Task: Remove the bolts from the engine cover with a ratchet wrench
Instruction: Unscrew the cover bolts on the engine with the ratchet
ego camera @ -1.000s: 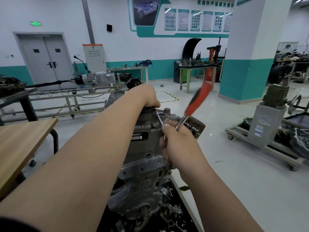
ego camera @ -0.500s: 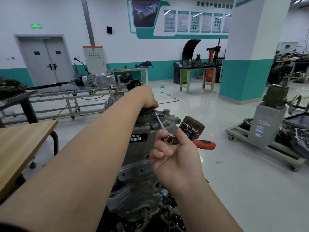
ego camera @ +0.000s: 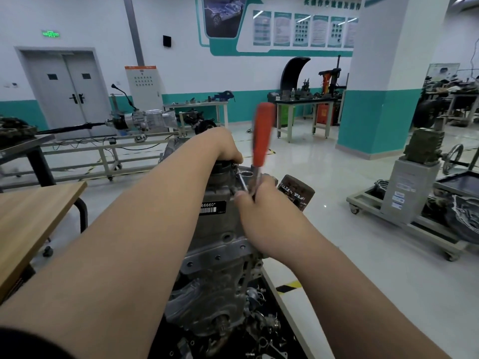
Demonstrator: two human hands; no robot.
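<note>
Head camera: the person's two bare forearms reach forward over a grey cast-metal engine that stands upright in the lower middle. It carries a white barcode label on its near face.

The right hand is clenched around the lower shank of a steel ratchet wrench. Its long orange-red handle rises almost upright above the fist, leaning slightly right (its outline is blurred). From the fist a thin chrome extension bar slants up and left across the top of the engine toward the left hand.

That hand lies knuckles-up on the engine's dark top edge, its fingers bent down over the far side. Whether they grasp the end of the bar or only rest on the metal cannot be told, and the bolt itself is hidden beneath them.

Just right of the right hand, a dark, worn cylindrical oil filter sticks out from the engine's side. A light wooden tabletop sits at the left edge. To the right, well apart from the engine, a grey wheeled steel cart stands on the pale glossy floor, and a white pillar with a teal base rises behind it.
</note>
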